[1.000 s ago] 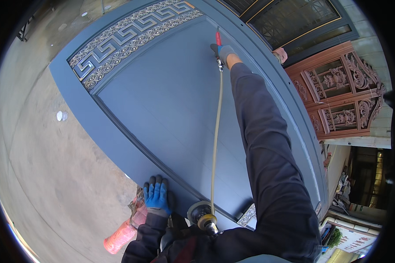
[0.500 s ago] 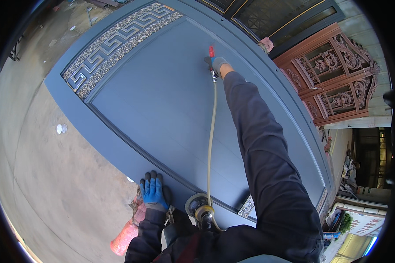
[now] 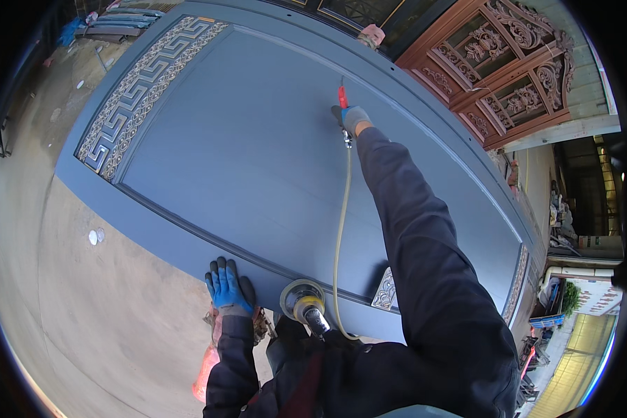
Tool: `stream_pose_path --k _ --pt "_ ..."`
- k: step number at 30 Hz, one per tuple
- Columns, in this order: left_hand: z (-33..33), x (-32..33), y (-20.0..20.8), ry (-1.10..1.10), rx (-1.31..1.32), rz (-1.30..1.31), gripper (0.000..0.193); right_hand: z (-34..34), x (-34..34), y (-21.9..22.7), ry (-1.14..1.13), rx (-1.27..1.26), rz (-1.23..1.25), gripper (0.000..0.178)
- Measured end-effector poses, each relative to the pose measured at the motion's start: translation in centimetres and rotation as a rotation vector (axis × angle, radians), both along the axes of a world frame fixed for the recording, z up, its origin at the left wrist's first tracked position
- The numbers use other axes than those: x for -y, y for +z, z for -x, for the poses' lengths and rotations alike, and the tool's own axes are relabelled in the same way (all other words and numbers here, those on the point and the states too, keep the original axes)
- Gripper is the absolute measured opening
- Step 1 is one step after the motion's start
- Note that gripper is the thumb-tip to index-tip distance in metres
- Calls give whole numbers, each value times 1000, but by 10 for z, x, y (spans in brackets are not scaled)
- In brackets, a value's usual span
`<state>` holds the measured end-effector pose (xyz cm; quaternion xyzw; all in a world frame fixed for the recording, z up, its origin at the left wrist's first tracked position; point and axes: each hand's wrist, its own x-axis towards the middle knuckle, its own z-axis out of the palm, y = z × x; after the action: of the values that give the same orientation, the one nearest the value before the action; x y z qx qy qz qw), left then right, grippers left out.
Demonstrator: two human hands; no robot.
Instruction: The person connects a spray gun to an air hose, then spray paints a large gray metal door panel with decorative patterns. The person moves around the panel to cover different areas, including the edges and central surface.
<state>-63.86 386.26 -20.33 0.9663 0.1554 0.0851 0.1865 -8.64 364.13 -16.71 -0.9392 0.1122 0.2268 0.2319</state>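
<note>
A large blue-grey door panel (image 3: pixel 251 160) lies flat before me, with a raised frame and a metallic meander-pattern strip (image 3: pixel 146 87) at its left end. Out over the far side of the panel, my gloved right hand (image 3: pixel 356 118) is closed around a red air blow gun (image 3: pixel 342 97) with a thin nozzle. From the gun a pale hose (image 3: pixel 341 216) runs back across the panel toward my body. My left hand (image 3: pixel 228 287), in a blue and dark grey glove, lies flat on the panel's near edge, fingers stretched. Beside it, a round sander (image 3: pixel 304 304) rests by my waist.
An ornate patterned piece (image 3: pixel 384 291) is at the panel's near right, partly behind my right sleeve. Reddish-brown carved doors (image 3: pixel 494 66) stand beyond the far edge. A pink wrapped support (image 3: pixel 209 366) shows below my left hand. White discs (image 3: pixel 96 236) lie on the concrete floor.
The view has shifted, so the panel sits further left. My right hand with the blow gun has come slightly nearer, and the gun's thin nozzle now shows. My left hand remains flat on the edge.
</note>
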Motion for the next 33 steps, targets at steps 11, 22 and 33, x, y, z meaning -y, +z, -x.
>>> stream_pose_path --k 11,22,33 --pt "2 0 -13 -46 50 -134 58 72 289 11 -291 38 102 45" --pt "2 -20 -19 -93 -88 -174 59 130 342 30 -130 37 -21 49" --pt "-23 -24 7 62 -36 56 34 100 293 -3 -457 -92 -646 39"
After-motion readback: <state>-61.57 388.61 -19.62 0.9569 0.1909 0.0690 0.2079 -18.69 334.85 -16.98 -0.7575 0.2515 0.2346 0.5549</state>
